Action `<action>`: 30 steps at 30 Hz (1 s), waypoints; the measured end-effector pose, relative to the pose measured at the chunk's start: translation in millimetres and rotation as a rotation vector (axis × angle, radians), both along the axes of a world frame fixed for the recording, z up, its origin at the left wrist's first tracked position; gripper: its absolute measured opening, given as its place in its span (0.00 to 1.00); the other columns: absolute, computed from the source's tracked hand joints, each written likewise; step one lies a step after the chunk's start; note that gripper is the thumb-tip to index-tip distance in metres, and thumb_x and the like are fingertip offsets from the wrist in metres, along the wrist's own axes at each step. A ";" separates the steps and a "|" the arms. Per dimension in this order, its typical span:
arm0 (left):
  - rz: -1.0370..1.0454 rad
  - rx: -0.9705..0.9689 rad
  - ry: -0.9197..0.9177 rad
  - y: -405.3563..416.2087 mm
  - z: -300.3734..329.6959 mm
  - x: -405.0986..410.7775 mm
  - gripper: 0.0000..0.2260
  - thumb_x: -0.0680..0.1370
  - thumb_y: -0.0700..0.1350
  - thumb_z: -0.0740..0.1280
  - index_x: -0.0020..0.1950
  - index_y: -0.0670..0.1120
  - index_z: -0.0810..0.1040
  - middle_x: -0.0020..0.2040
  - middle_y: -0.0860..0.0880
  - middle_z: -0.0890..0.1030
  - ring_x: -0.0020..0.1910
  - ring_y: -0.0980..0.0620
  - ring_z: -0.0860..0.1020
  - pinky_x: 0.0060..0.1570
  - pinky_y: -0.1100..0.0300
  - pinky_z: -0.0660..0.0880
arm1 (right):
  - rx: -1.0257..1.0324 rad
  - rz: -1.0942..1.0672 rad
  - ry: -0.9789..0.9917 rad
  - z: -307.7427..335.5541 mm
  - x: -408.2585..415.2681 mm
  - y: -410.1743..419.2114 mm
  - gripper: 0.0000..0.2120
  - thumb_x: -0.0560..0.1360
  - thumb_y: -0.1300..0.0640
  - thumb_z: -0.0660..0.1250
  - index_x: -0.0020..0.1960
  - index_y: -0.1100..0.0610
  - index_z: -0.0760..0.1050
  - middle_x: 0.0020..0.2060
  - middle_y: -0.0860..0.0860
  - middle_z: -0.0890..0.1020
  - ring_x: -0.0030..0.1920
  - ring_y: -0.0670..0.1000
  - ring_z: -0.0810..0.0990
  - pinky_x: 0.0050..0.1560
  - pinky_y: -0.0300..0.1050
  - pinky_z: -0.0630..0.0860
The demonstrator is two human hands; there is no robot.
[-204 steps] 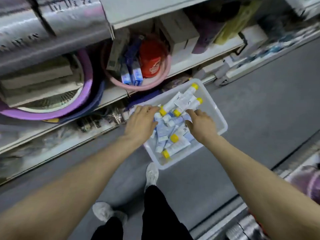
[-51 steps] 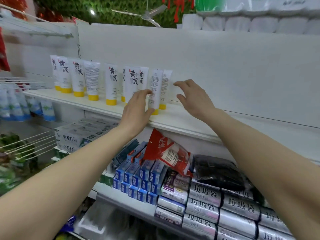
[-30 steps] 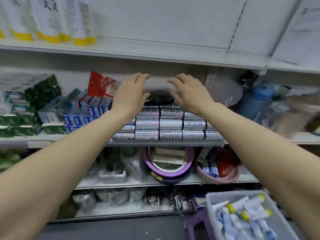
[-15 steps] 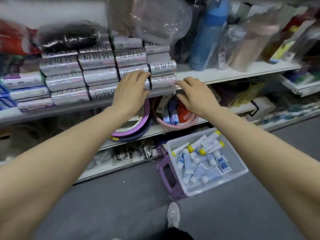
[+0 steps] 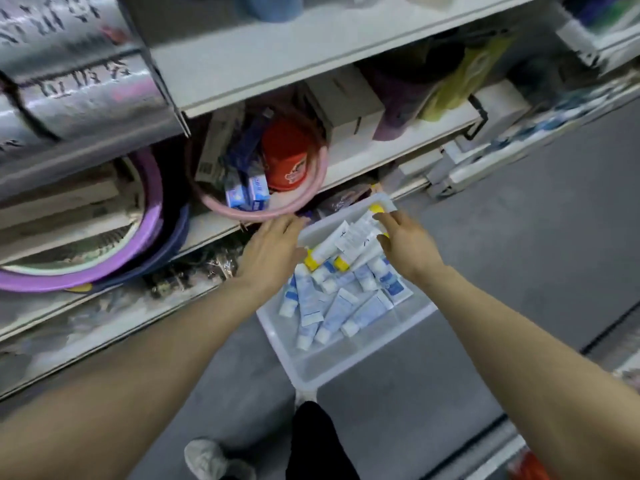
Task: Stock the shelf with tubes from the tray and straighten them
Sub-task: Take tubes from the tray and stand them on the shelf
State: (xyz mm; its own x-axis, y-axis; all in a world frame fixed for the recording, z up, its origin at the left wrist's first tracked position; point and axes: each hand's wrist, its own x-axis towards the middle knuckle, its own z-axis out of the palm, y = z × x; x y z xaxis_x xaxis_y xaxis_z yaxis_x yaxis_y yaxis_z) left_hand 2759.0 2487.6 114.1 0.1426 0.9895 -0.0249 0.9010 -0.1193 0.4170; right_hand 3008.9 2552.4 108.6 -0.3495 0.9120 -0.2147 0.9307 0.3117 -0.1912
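Observation:
A clear plastic tray (image 5: 349, 362) sits low on the floor in front of the shelving. It holds several white tubes with yellow caps (image 5: 325, 249) at its far end and several blue-and-white tubes (image 5: 332, 306) nearer me. My left hand (image 5: 270, 252) hovers over the tray's far left edge with fingers straight and holds nothing. My right hand (image 5: 403, 242) is over the far right of the tray, fingers spread above the yellow-capped tubes, holding nothing I can see. The upper shelf with the standing tubes is out of view.
A pink basin (image 5: 294, 206) with boxes and a red item sits on the low shelf just behind the tray. A purple basin (image 5: 149, 216) lies to its left. Silver packs (image 5: 69, 84) fill the shelf above. Grey floor (image 5: 519, 254) extends right. My shoe (image 5: 211, 459) is below.
My view has swung down from the upper shelf to the tray on the floor. Both empty hands have dropped from the shelf to just above the tubes in the tray.

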 end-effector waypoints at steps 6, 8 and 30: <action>-0.023 -0.221 -0.056 14.9 -90.7 33.3 0.24 0.74 0.40 0.70 0.70 0.44 0.71 0.65 0.43 0.74 0.63 0.39 0.72 0.60 0.49 0.71 | -0.171 0.019 -0.129 -75.0 27.0 29.6 0.35 0.69 0.74 0.62 0.73 0.56 0.65 0.67 0.58 0.70 0.60 0.63 0.71 0.53 0.55 0.73; -0.022 -0.284 -0.046 20.9 -114.6 37.5 0.24 0.76 0.40 0.68 0.71 0.46 0.69 0.67 0.44 0.72 0.65 0.42 0.70 0.61 0.49 0.70 | -0.189 0.043 -0.149 -91.5 27.5 43.7 0.40 0.65 0.77 0.63 0.74 0.56 0.63 0.69 0.56 0.68 0.64 0.61 0.69 0.58 0.54 0.72; -0.029 -0.500 -0.094 41.4 -188.3 63.5 0.24 0.75 0.33 0.65 0.66 0.54 0.75 0.60 0.43 0.69 0.57 0.41 0.72 0.55 0.54 0.70 | -0.112 0.299 -0.377 -144.2 2.2 66.1 0.30 0.63 0.69 0.69 0.63 0.57 0.67 0.56 0.54 0.76 0.61 0.59 0.71 0.58 0.51 0.64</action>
